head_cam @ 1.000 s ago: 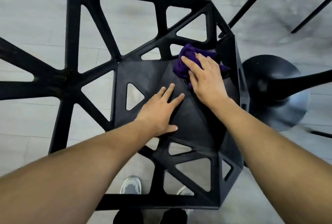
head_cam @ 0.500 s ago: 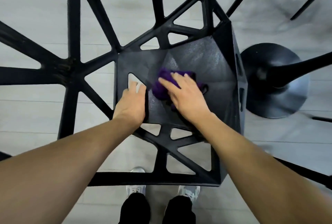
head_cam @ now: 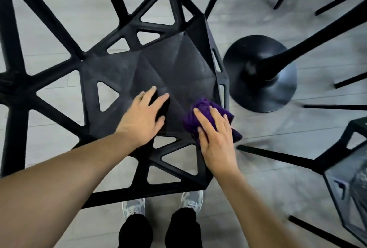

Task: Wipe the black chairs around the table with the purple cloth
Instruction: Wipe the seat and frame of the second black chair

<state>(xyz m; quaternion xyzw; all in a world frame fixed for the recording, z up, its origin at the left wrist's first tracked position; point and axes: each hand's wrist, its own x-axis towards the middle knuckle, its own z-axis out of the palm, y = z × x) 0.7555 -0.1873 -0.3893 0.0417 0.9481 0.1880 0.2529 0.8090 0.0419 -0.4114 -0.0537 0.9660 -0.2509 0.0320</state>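
Moved: since half a second ago the purple cloth (head_cam: 198, 114) has slid from the middle of the seat (head_cam: 178, 64) to its near right corner, and my left hand (head_cam: 144, 117) has shifted from the seat's left side to its middle.
Right hand: my right hand (head_cam: 217, 140) lies flat on the cloth, fingers straight, pressing it down rather than curling round it.
Left hand: palm down on the seat, fingers spread and relaxed, holding nothing, seemingly steadying the black chair (head_cam: 14, 92).
Cloth: bunched at the seat's right edge by the near corner, one fold hanging past that edge over the floor (head_cam: 278, 128).
Key relation: the cloth sits under and just ahead of my right fingertips, its long axis slanting from far left to near right across the corner. My left hand is just beside it, not touching.
Next move, as I judge it: a push away from me along the right edge, done by the right hand already on the cloth.
Risk: the overhanging fold could drag the cloth off the edge.
Nearby: the table base (head_cam: 258, 88) stands just beyond the seat's right edge. A second black chair (head_cam: 337, 158) waits well apart.
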